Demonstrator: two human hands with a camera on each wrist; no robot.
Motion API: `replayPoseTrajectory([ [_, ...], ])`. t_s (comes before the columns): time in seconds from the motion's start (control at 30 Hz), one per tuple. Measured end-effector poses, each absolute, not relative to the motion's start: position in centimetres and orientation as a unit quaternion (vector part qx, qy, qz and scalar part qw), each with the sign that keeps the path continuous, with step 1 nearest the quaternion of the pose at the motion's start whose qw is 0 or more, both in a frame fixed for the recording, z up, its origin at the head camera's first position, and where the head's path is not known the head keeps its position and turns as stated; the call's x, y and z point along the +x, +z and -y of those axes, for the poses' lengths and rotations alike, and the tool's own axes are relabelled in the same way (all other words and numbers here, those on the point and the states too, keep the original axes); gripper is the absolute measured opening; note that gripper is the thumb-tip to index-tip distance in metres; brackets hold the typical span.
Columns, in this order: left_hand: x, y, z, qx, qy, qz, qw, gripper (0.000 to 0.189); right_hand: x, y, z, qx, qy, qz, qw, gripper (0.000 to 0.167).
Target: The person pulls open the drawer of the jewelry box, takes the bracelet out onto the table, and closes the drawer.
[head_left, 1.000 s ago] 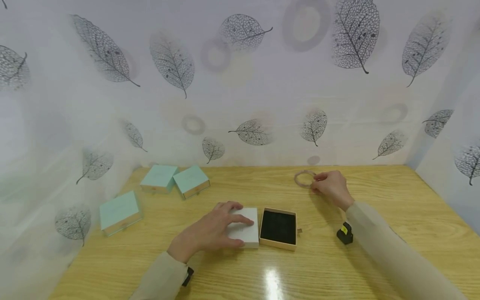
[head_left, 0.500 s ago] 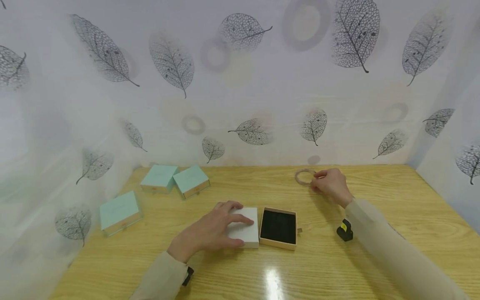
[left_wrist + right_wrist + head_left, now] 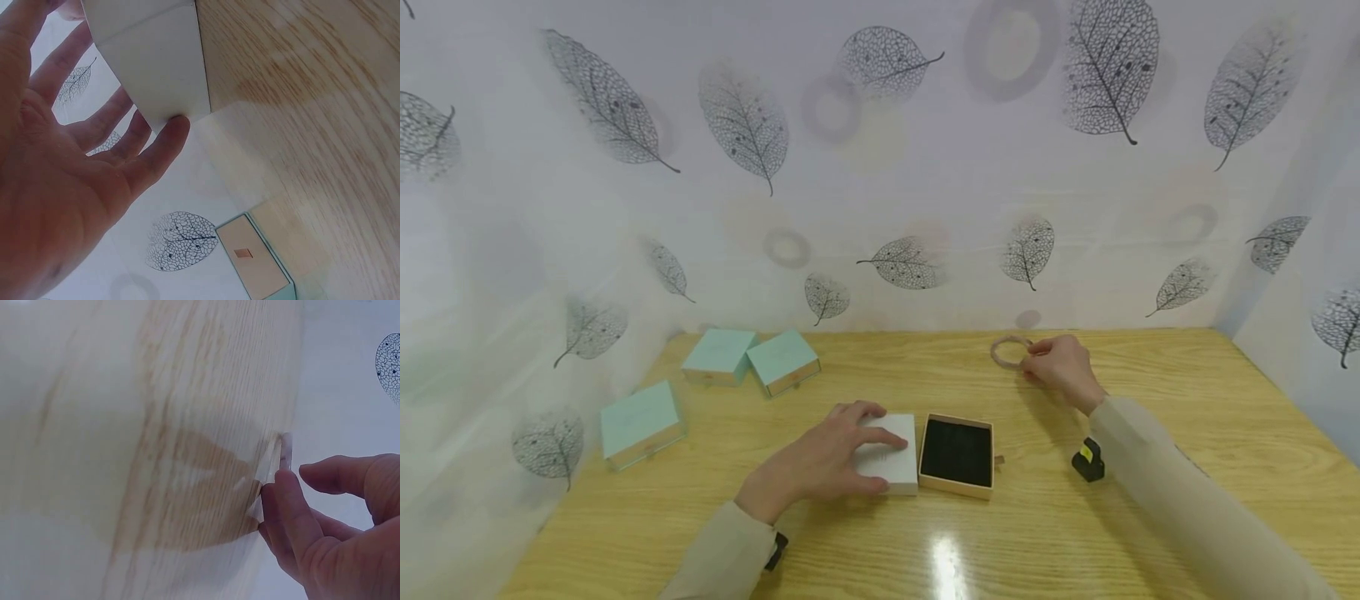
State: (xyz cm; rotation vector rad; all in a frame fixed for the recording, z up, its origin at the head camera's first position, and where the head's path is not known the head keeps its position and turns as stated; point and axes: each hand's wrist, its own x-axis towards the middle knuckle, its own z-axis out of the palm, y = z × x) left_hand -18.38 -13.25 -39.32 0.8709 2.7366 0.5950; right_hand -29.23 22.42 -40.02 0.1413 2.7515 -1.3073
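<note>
Near the middle of the table, my left hand (image 3: 820, 458) spans a white box cover (image 3: 891, 467), thumb on its near side and other fingers across its top and far side. The left wrist view shows a fingertip against the side of the cover (image 3: 156, 69). Just right of the cover lies a shallow box tray (image 3: 957, 492) with a black lining and a small pull tab on its right. Towards the back right, my right hand (image 3: 1063, 371) holds the edge of a pale pinkish bangle (image 3: 1000, 360) between its fingertips. The right wrist view shows the bangle (image 3: 286, 450) nearly edge-on.
Three mint-green boxes stand on the left: a front one (image 3: 640, 421), a back one (image 3: 718, 354) and another (image 3: 782, 360) beside it. A leaf-patterned curtain (image 3: 880, 167) borders the back and sides of the wooden table (image 3: 820, 558).
Slightly, my right hand and the bangle have shifted towards the back of the table. My left hand, the white cover and the tray stay in place.
</note>
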Motion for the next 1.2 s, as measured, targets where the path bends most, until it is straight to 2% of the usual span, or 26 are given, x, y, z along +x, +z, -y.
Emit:
replayPoseTrajectory([
  [0.33, -18.3, -39.2, 13.2, 0.295, 0.204, -0.927, 0.109, 0.046, -28.7, -39.8, -22.4, 0.040, -0.445, -0.893, 0.057, 0.050],
  [0.6, -18.3, -39.3, 13.2, 0.298, 0.197, -0.928, 0.106, 0.046, -26.1, -39.6, -21.5, -0.003, -0.459, -0.886, 0.063, 0.043],
  [0.9, -18.3, -39.2, 13.1, 0.300, 0.191, -0.929, 0.099, 0.046, -21.9, -39.4, -20.6, -0.047, -0.444, -0.886, 0.123, 0.036],
  [1.2, -18.4, -39.1, 13.1, 0.300, 0.192, -0.930, 0.093, 0.046, -19.7, -40.1, -20.5, -0.088, -0.488, -0.845, 0.198, 0.033],
])
